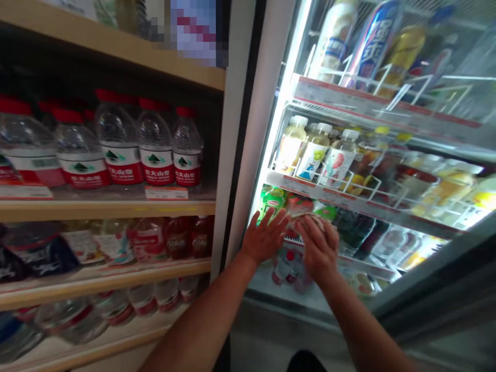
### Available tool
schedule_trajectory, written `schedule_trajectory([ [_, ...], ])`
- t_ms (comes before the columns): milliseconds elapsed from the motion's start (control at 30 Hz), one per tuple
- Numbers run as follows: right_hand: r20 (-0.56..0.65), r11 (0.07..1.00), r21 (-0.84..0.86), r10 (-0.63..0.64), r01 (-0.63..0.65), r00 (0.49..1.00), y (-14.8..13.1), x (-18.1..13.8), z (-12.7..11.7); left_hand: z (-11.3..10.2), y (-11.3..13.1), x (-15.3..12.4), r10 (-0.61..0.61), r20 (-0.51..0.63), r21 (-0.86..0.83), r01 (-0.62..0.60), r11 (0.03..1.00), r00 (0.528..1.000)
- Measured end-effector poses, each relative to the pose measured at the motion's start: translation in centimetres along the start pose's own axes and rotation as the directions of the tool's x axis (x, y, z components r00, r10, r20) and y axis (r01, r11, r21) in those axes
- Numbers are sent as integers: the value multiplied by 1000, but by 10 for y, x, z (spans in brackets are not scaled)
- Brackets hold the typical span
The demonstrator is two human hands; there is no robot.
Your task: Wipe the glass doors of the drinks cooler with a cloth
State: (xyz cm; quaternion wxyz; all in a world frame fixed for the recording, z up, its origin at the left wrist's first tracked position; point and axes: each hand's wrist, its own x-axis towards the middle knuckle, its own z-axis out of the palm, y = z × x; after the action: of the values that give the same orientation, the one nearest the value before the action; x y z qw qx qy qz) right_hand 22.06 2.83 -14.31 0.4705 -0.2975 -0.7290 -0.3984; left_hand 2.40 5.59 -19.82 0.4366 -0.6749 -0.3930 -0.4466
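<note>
My left hand [265, 236] is spread flat, fingers apart, at the lower shelf of a lit drinks fridge, and I see nothing in it. Just beyond its fingers stands a green-labelled bottle [270, 199]. My right hand [320, 243] is bent closed over a crumpled pale thing [296, 219], perhaps a cloth; blur and the fingers hide most of it. Behind that hand is a red-and-green package [300, 201], partly covered. Below the hands, clear bottles with red caps [290, 263] stand on the fridge's bottom level.
Upper fridge shelves hold white-capped drink bottles [315, 150] behind wire rails, and tall cans [374, 44]. To the left, a wooden rack [116, 209] carries several red-capped water bottles [155, 144]. A dark door frame [434, 279] slants across the lower right.
</note>
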Motion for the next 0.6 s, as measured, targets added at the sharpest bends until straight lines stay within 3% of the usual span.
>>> schedule_trajectory([
  [67, 13, 1000, -13, -15, 15, 1000, 8, -3, -5, 1, 0, -1, -7, 5, -7, 7, 1000, 1000],
  [200, -229, 979, -149, 101, -137, 968, 49, 6, -20, 1, 0, -2, -21, 18, -8, 21, 1000, 1000],
  [267, -253, 970, -171, 129, -175, 959, 55, 1, -24, 1, 0, -1, -23, 10, -9, 23, 1000, 1000],
  [467, 30, 993, -114, 11, -8, 999, 41, -31, -30, 1, -1, 1, -21, -4, -16, 21, 1000, 1000],
  [500, -1, 991, -131, 19, -19, 1000, 49, -30, -35, 1, -1, 1, -24, -4, -18, 24, 1000, 1000],
  [600, -245, 965, -198, 124, -175, 961, 88, -26, -50, 2, -1, -1, -32, 5, -19, 32, 999, 999],
])
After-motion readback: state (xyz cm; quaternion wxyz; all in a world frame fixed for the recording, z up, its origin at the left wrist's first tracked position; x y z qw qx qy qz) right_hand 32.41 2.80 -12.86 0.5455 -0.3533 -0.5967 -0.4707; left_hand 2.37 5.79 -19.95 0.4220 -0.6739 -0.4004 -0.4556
